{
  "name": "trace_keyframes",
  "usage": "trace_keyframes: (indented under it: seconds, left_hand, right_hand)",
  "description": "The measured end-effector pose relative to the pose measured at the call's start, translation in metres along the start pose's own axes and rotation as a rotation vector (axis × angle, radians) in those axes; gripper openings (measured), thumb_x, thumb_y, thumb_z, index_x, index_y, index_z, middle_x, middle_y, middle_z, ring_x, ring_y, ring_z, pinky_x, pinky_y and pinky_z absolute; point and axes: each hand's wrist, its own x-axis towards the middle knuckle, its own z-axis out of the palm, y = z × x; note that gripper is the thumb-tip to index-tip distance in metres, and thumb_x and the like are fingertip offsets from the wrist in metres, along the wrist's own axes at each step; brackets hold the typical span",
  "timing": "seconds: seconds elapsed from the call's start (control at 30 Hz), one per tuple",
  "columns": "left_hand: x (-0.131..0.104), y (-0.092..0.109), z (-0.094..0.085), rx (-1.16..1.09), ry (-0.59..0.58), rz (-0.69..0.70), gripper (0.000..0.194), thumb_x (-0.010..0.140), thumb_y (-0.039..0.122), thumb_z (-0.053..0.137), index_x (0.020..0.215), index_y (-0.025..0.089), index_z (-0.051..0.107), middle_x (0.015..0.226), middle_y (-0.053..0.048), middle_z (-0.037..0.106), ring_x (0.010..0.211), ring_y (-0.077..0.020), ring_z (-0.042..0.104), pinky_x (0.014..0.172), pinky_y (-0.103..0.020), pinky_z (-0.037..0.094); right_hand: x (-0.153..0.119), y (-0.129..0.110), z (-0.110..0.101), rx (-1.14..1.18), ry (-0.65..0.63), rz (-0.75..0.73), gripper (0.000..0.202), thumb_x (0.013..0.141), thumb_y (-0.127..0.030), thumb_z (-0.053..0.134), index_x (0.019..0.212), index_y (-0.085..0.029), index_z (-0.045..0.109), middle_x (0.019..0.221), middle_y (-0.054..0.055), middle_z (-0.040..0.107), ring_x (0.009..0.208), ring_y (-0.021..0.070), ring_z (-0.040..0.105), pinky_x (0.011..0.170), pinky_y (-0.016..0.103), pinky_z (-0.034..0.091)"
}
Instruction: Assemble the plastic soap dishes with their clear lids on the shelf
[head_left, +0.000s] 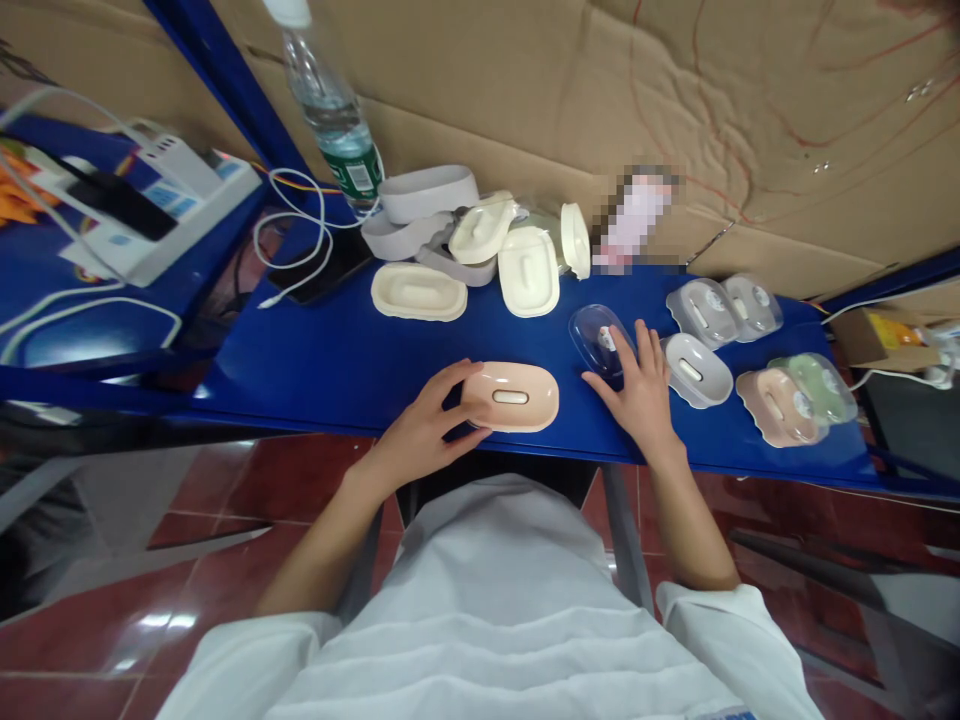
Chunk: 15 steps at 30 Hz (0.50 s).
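Observation:
A peach oval dish (536,386) with a small pale bar in its middle lies near the table's front edge. My left hand (427,425) grips its left end, thumb and fingers on opposite rims. To the right, my right hand (641,390) is spread over a clear plastic lid (596,330) with a small round sticker. Its index finger overlaps the lid and its thumb is by the lower edge; firm contact cannot be made out. Just right of that hand sits an uncovered grey oval dish (709,372) with a similar bar.
Covered grey dishes (705,308) and covered peach and green dishes (780,405) stand on the right. Cream trays (420,292) and grey bands (429,193) are heaped at the back, near a water bottle (341,140). A white cable (322,225) and power strip (161,235) lie left.

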Motion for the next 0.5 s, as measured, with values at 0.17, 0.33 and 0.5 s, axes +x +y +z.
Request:
trace_keyframes:
  seconds: [0.17,0.33,0.5]
  left_hand:
    - [0.004,0.003,0.005,-0.061,-0.008,-0.139,0.047,0.098,0.032,0.078,0.143,0.031,0.061,0.151,-0.011,0.062,0.142,-0.0293,0.063,0.121,-0.051,0.056]
    - [0.011,0.004,0.01,-0.14,-0.022,-0.179,0.064,0.098,0.036,0.079,0.155,0.035,0.052,0.157,-0.011,0.057,0.147,-0.03,0.058,0.122,-0.051,0.054]
    - [0.014,0.0,0.012,-0.18,-0.043,-0.155,0.064,0.097,0.041,0.08,0.155,0.034,0.053,0.159,-0.012,0.056,0.149,-0.03,0.056,0.124,-0.051,0.052]
  right_hand:
    - [0.006,0.01,-0.003,0.146,-0.016,0.027,0.061,0.101,-0.056,0.069,0.154,-0.027,0.061,0.164,0.017,0.054,0.15,0.0407,0.056,0.122,0.066,0.049]
    - [-0.012,-0.029,-0.015,0.418,-0.236,-0.37,0.065,0.101,-0.041,0.072,0.162,-0.036,0.051,0.174,0.008,0.042,0.161,0.0353,0.042,0.128,0.061,0.046]
    - [-0.011,-0.045,-0.005,0.459,-0.27,-0.56,0.07,0.102,-0.03,0.069,0.166,-0.036,0.044,0.175,0.006,0.042,0.167,0.0337,0.03,0.13,0.064,0.042]
